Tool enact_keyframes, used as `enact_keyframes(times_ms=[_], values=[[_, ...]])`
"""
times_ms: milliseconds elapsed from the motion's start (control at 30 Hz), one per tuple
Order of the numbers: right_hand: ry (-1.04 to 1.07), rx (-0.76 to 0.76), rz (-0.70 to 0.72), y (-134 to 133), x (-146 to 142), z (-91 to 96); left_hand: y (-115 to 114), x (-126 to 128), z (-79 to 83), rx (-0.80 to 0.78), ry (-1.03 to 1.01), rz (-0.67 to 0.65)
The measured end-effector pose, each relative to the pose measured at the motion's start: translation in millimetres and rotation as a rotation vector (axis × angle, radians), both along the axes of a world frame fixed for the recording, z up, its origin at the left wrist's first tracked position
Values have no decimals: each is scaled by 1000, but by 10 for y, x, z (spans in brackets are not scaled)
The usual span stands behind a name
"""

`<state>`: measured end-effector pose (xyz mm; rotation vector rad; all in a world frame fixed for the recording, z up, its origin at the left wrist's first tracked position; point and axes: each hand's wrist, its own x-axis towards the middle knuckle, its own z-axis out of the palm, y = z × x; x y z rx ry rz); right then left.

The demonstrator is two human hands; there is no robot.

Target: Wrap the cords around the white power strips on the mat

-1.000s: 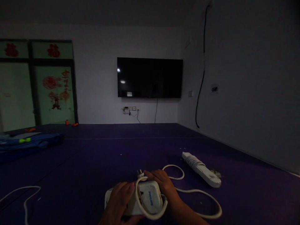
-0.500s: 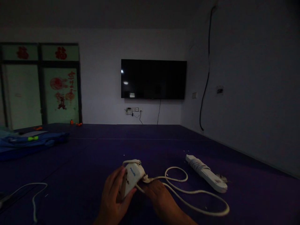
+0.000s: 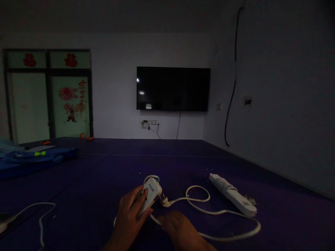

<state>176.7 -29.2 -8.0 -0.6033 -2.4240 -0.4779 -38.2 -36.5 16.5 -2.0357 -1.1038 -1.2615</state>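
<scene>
My left hand (image 3: 128, 219) is wrapped round a white power strip (image 3: 149, 193), which is tilted up on its end with cable looped over its top. Just to the right, my right hand (image 3: 179, 230) pinches the strip's white cable (image 3: 225, 212) low down near the floor. The cable's plug (image 3: 164, 201) lies on the purple floor between the strip and a loose loop of cable. A second white power strip (image 3: 232, 194) with its cable wound round it lies farther right.
Purple floor mat (image 3: 110, 174) covers the dim room. Another white cable (image 3: 39, 216) lies at the lower left. Blue cloth (image 3: 31, 158) lies at the left. A wall television (image 3: 172, 89) hangs ahead, with sockets (image 3: 149, 122) below it.
The power strip went from lying flat in both hands to standing on end in my left hand. My right hand slid off the strip down onto the cable, and the plug dropped to the floor.
</scene>
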Motion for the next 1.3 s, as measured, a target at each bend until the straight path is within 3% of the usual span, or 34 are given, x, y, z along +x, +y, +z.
enact_keyframes(times_ms=[100, 267, 467, 600, 800, 1100, 1300], values=[[36, -15, 3, 0, 34, 0, 3, -9, -1, -113, 37, -41], [105, 89, -3, -21, 78, 41, -58, -9, 75, -366, 87, -203], [100, 108, -26, -25, 93, 57, -4, -59, 129, -584, -42, -390], [122, 85, -29, -4, 104, 32, 143, -139, 38, -601, -209, -309], [126, 129, -9, -6, 103, 41, 204, -170, -68, -741, -232, -278], [4, 258, 33, -134, 90, 196, 52, -134, 81, -711, 150, -47], [54, 309, 15, -168, 210, 346, -60, -135, 255, -707, 212, -166]])
